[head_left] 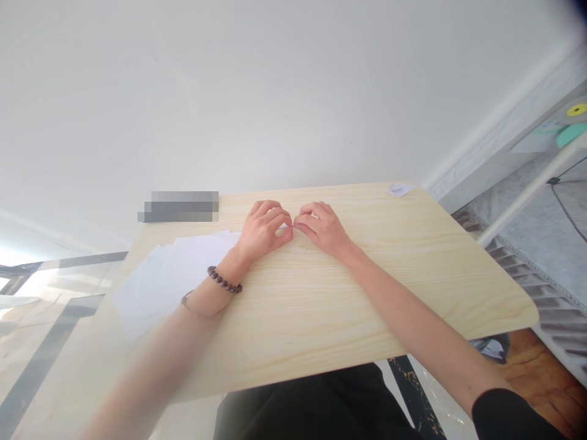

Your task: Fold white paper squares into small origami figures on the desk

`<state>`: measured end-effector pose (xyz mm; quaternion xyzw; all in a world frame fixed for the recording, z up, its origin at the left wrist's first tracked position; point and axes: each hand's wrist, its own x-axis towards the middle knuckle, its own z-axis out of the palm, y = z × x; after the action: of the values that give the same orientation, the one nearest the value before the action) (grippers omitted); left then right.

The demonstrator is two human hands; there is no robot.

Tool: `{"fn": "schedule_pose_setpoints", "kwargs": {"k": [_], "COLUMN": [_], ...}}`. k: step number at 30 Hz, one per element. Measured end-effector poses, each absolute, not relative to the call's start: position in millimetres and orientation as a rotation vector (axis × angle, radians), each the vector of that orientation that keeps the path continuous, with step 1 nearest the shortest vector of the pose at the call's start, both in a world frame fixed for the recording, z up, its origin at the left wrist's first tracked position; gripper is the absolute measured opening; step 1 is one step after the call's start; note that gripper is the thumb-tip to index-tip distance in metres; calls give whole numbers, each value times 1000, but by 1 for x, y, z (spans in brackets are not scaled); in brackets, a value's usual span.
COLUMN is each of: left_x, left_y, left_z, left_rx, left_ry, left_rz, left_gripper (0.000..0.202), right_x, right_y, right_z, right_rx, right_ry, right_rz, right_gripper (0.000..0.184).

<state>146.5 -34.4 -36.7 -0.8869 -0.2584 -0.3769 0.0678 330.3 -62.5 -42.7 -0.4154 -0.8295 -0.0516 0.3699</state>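
Observation:
Over the middle of the light wooden table, my left hand [266, 227] and my right hand [323, 229] meet fingertip to fingertip. Each has its thumb and forefinger closed in a pinch. A small piece of white paper [283, 226] shows through the loop of my left fingers. My right fingertips pinch at its right end, where the fingers hide most of it. Loose white paper sheets [183, 269] lie overlapping beside and under my left wrist, which wears a dark beaded bracelet and a thin band.
The table [321, 311] stands against a white wall. A small folded paper [400, 189] lies by its far right corner. A pixelated grey patch [181, 208] covers something at the back left. To the right are a white pole [527, 192] and a dark bag [494, 348] on the floor.

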Motion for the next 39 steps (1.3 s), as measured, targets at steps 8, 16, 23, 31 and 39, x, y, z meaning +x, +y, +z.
{"fn": "schedule_pose_setpoints", "kwargs": {"k": [8,16,23,31,39], "left_x": [147,147,146,145,145], "left_y": [-35,-34,-33,-33,-32], "left_z": [-36,-37,-36,-36,-37], "left_rx": [-2670,-2660,-2662,-2655,-2672], "left_ry": [-789,-787,-821,-824,-851], "left_rz": [-1122,-1111,-1103,-1090,-1057], "left_gripper": [7,6,6,7,8], "right_x": [334,339,346,354,362], "right_y": [-60,-58,-57,-54,-52], "right_z": [-44,-45,-43,-43,-44], "right_rx": [-1058,-1052,-1084,-1116,-1144], "right_ry": [-2119,-2119,-2096,-2079,-2063], "right_rz": [-72,-18,26,55,66], "right_gripper": [17,16,16,16,15]}}
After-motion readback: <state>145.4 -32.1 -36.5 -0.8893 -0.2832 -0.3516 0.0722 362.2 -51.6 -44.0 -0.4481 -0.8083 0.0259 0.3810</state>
